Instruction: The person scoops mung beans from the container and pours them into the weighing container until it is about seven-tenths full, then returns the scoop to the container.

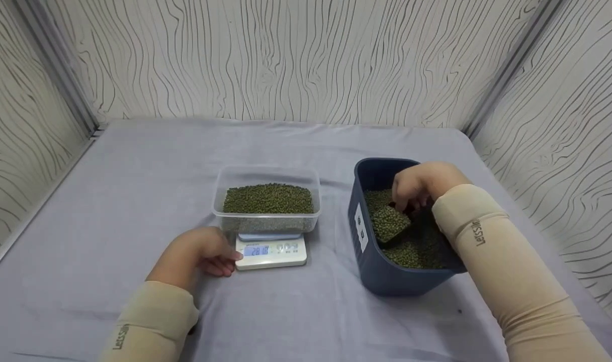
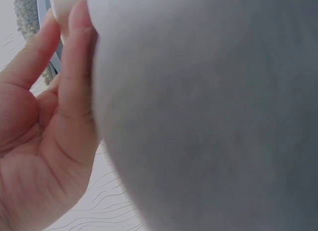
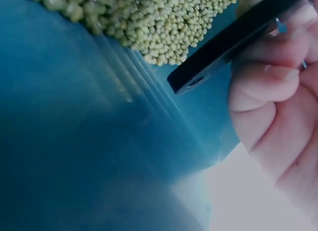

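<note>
At the left, my left hand pinches the left front corner of a white digital kitchen scale with a lit display. In the left wrist view its thumb and finger meet at the edge of the scale. A clear plastic container, partly filled with green mung beans, stands on the scale. My right hand reaches into a deep blue bin and grips a black scoop by its handle. Mung beans are heaped in the scoop, close over the beans in the bin.
A wrinkled grey cloth covers the table. White wall panels with dark wavy lines enclose the back and both sides. A small dark speck lies on the cloth in front of the bin.
</note>
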The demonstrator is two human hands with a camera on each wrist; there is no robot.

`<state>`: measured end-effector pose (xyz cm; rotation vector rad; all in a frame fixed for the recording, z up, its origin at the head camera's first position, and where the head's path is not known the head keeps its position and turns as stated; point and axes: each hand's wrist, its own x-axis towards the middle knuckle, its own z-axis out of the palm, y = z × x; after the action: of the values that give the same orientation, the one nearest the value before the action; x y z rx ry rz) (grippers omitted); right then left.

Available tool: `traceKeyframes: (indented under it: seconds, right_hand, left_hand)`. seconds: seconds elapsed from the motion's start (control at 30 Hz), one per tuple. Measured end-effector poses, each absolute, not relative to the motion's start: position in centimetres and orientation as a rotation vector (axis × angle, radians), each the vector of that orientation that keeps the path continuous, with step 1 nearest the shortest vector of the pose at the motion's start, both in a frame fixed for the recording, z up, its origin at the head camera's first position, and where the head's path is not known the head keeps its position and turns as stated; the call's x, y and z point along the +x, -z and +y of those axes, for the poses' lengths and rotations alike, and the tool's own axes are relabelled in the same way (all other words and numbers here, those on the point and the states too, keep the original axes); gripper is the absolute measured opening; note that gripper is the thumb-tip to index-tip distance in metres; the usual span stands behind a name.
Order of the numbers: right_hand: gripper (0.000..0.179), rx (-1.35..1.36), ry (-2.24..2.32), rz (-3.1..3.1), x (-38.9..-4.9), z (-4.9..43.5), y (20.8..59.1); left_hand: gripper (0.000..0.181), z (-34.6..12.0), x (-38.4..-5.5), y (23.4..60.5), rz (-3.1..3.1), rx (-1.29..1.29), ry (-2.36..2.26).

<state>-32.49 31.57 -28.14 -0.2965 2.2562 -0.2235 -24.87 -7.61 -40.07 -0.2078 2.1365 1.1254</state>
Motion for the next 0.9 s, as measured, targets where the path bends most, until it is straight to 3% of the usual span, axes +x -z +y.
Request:
traceKeyframes:
  seconds: [0.9]
  right_hand:
    - [0.039,-0.255,0.413,2.257,-32.6,32.7,26.4]
  left_hand:
    - [0.018,-7.6,-24.9,40.1,2.136,-0.206,-1.120]
